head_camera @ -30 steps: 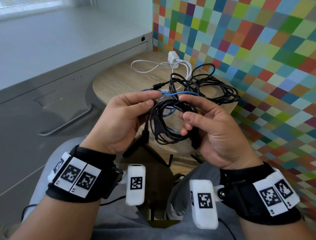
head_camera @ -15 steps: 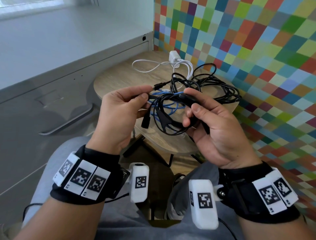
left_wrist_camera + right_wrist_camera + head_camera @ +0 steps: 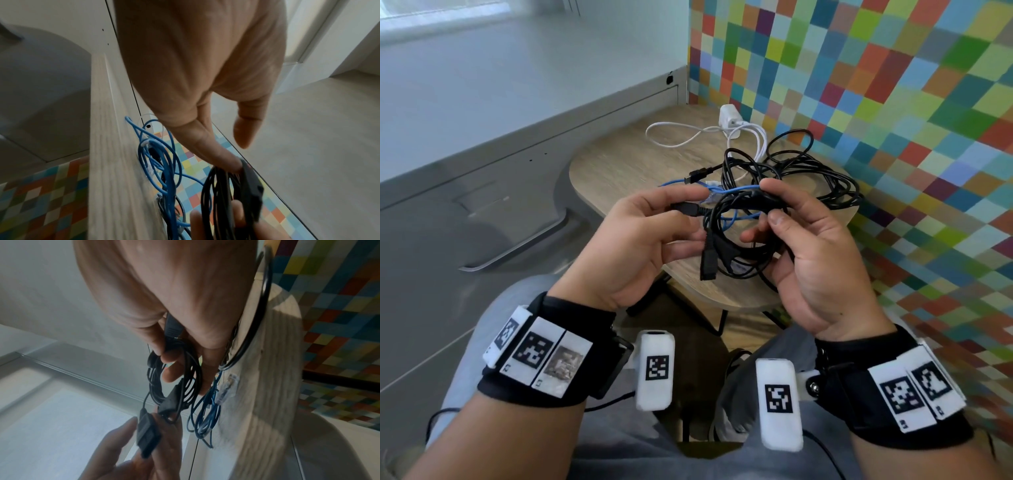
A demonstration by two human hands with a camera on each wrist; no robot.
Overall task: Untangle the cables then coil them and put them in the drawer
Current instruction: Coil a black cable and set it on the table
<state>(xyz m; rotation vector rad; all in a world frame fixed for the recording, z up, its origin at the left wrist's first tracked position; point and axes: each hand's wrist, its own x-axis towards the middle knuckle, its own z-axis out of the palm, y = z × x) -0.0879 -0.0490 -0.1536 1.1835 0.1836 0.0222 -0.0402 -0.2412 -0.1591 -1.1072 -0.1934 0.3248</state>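
Observation:
A small coil of black cable point(image 3: 726, 248) hangs between my hands above the near edge of the round wooden table point(image 3: 626, 164). My right hand point(image 3: 774, 205) grips the coil, thumb on top and fingers curled through its loops point(image 3: 185, 369). My left hand point(image 3: 685, 212) pinches a black plug point(image 3: 252, 183) at the coil's left side; a second plug point(image 3: 709, 263) dangles below. Behind the coil, a blue cable point(image 3: 743, 188) lies on the table, tangled with a larger heap of black cable point(image 3: 825, 178). A white charger point(image 3: 729, 116) with its white cable lies at the far edge.
A grey cabinet front with a long curved handle point(image 3: 517, 246) stands left of the table. A wall of coloured squares point(image 3: 893, 102) runs close along the right. My knees sit under the table's near edge.
My left hand has shifted from the top of the coil to a plug end at its left. The coil has turned a little in the right hand's grip.

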